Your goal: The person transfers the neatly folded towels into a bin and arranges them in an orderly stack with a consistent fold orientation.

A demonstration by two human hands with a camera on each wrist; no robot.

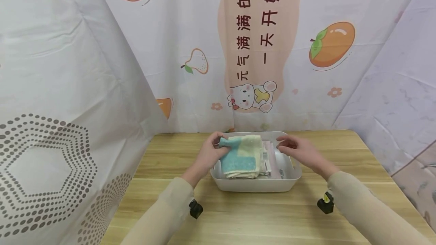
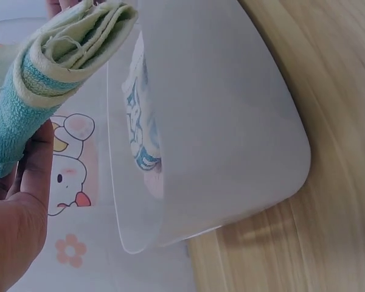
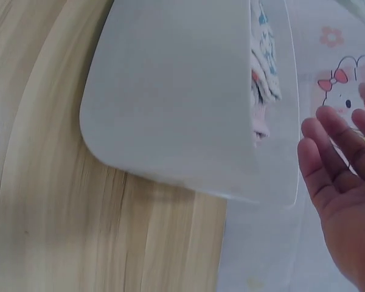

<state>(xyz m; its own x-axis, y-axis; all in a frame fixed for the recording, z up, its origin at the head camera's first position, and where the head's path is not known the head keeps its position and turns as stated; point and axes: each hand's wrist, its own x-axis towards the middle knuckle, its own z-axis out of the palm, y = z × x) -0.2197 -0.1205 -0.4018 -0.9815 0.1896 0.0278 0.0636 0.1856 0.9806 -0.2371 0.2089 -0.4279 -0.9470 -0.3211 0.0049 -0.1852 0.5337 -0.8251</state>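
A folded blue and cream towel (image 1: 238, 158) is held up over the left part of a white plastic basket (image 1: 255, 186). My left hand (image 1: 209, 153) pinches its left edge between thumb and fingers; the left wrist view shows the towel's rolled folds (image 2: 33, 97) above the rim. My right hand (image 1: 301, 150) is over the basket's right side, its fingers loosely bent. The right wrist view shows those fingers (image 3: 328, 152) with nothing between them. Other folded cloths (image 1: 269, 162), whitish and pink, lie in the basket, partly hidden by the towel.
The basket stands on a wood-grain table (image 1: 252, 218), near its back edge. Directly behind hangs a printed curtain (image 1: 190, 97), with another patterned curtain (image 1: 68, 86) along the left. A small black device (image 1: 195, 209) is strapped at each wrist.
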